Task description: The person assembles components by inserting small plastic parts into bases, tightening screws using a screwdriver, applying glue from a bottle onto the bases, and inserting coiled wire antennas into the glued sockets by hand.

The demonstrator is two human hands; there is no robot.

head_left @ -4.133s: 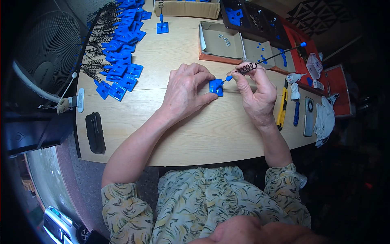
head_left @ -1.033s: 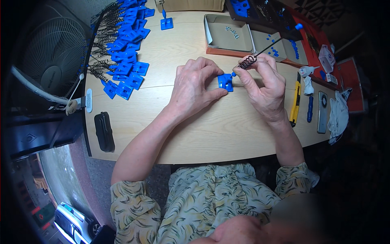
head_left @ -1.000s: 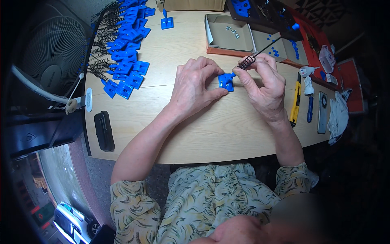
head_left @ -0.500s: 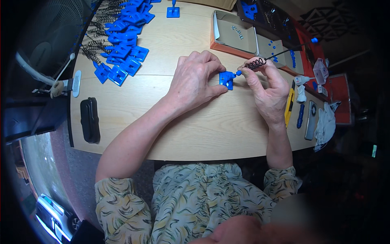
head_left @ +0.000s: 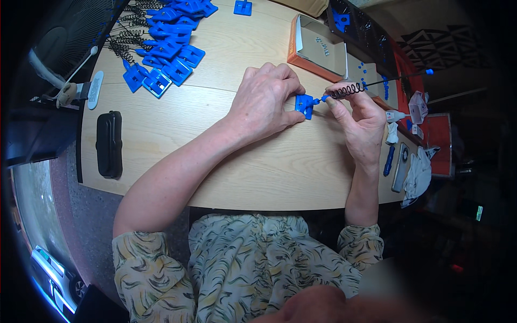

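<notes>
My left hand [head_left: 264, 99] pinches a small blue plastic square base [head_left: 305, 109] between thumb and fingers on the table. A short blue stem points right from the base. My right hand [head_left: 362, 126] grips a black wire rod with a coiled spring [head_left: 347, 91] between thumb and fingers. The spring's blue end piece meets the tip of the stem; whether they are joined, I cannot tell. From the spring the rod runs up to the right, ending in a blue tip [head_left: 429, 71].
Many similar blue bases [head_left: 175, 48] with black springs lie piled at far left. A single blue base [head_left: 243, 7] lies at the back. An orange-edged box [head_left: 293, 54] holds small metal parts. A black case [head_left: 109, 144], blue pen-like tool [head_left: 389, 160] and white cloth [head_left: 418, 176] lie around.
The view has shifted slightly, moving the table's things within it. Both hands keep their grips, and the rod is tilted a little flatter. The yellow cutter is out of sight now.
</notes>
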